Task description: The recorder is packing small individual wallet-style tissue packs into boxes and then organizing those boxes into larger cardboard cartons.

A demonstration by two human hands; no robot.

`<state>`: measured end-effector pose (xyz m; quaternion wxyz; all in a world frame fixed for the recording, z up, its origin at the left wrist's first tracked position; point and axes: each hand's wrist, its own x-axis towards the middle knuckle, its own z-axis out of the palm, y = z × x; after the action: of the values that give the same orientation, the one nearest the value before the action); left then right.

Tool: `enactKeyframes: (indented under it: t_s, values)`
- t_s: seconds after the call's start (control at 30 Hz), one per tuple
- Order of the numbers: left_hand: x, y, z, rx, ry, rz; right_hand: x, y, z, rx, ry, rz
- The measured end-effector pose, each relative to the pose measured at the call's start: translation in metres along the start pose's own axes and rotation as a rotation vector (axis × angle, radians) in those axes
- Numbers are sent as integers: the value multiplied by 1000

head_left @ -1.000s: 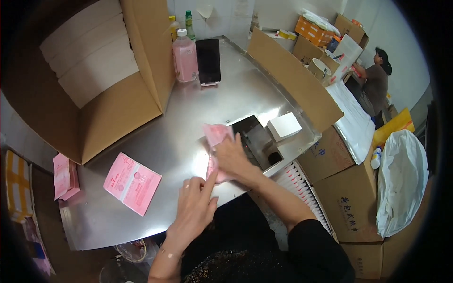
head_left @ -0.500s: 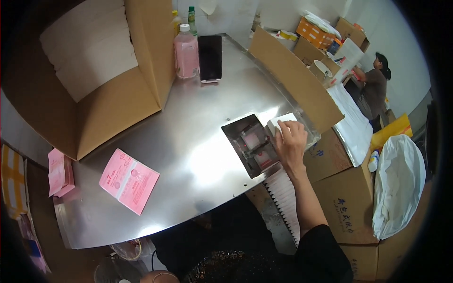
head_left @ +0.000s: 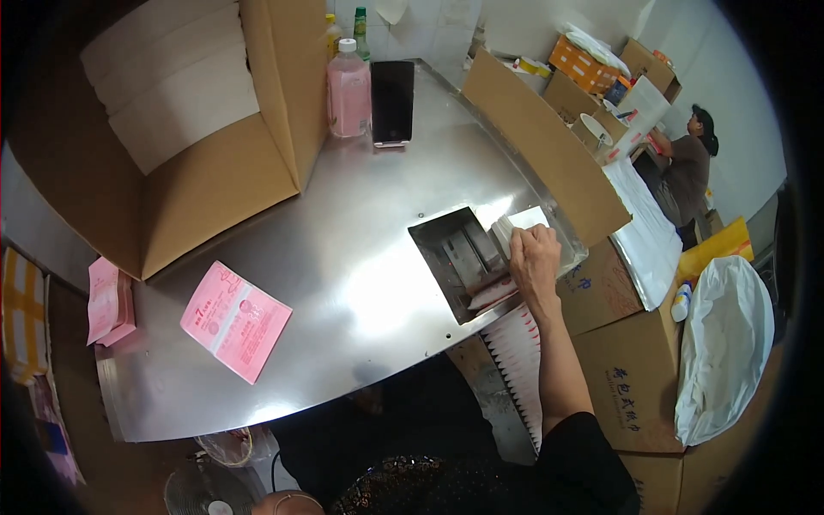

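Observation:
At the right end of the metal table, my right hand is closed, fingers curled over a white block with faintly layered sides. This block lies beside a rectangular opening in the tabletop. Within the opening a metal part shows, and a pale packet tilts at its near edge. Under the table by my forearm runs a row of white, pink-edged packets. At the bottom edge only a bit of my left hand or wrist with a thin bracelet appears; its fingers are hidden.
A pink printed packet lies on the metal table, near a pink stack. An open carton stands left. Behind are a pink bottle and a phone. Cartons fill the right; a person works beyond.
The pink-and-white packets seen inside the opening have gone from sight, and a pale packet now tilts at its near edge. My right hand stays on the white block, fingers curled tighter.

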<state>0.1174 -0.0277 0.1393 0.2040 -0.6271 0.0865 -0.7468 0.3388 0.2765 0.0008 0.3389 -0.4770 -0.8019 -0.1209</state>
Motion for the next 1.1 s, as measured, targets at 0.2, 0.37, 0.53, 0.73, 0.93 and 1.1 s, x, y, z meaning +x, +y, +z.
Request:
enactKeyframes:
  t_s: [0.2,0.37,0.53,0.73,0.93,1.1]
  values:
    - [-54,67,-89,1066,-337,-746,2,1,-3,16,-6,26]
    - [-107,17,-134,1757,-804,-1343,1,2,-4,11,-6,35]
    - [-120,19,-154,1660,-1000,-1320,-4,10,2,-23,32,10]
    - [-125,-8,-74,1061,-1029,-1247,3,-1,-4,70,180,-52]
    - [-160,-19,-58,773,-915,-1259,-63,-141,-32,554,-118,-746]
    - [-157,-28,-38,1005,-1151,-1271,-29,-151,8,319,-543,-580]
